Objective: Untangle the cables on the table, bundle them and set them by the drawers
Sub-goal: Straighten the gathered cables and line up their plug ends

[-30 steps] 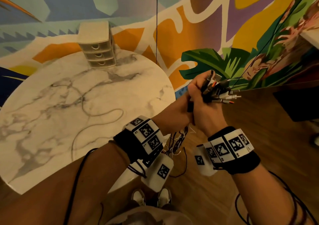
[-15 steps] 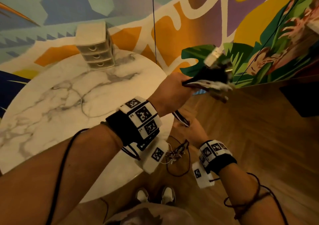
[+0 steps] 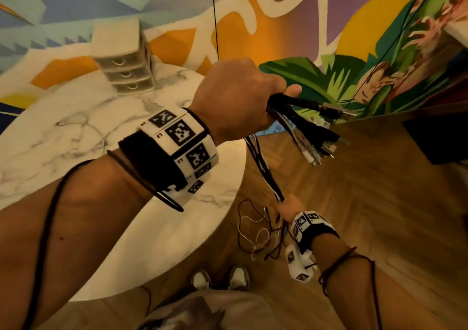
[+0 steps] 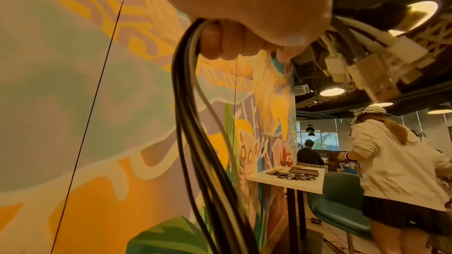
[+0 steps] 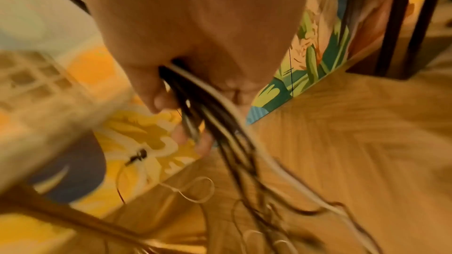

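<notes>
Marble table (image 3: 63, 137): drawers (image 3: 126, 63) at far edge. Cables (image 3: 263, 167): taut span off table, between hands. Left hand (image 3: 238, 96): fist clamped around plug ends. Right hand (image 3: 288, 208): lower, fingers curled around strands; loose tails dangle below.

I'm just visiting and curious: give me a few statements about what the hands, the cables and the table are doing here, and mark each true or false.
1. The left hand grips the cables near their plug ends. True.
2. The right hand is flat on the table. False: it holds the cables lower down, over the floor.
3. The drawers stand on the table near the wall. True.
4. Every cable is off the table. False: a thin cable lies on the marble.
5. The cable ends below the right hand hang in a neat coil. False: they dangle in loose loops.
</notes>
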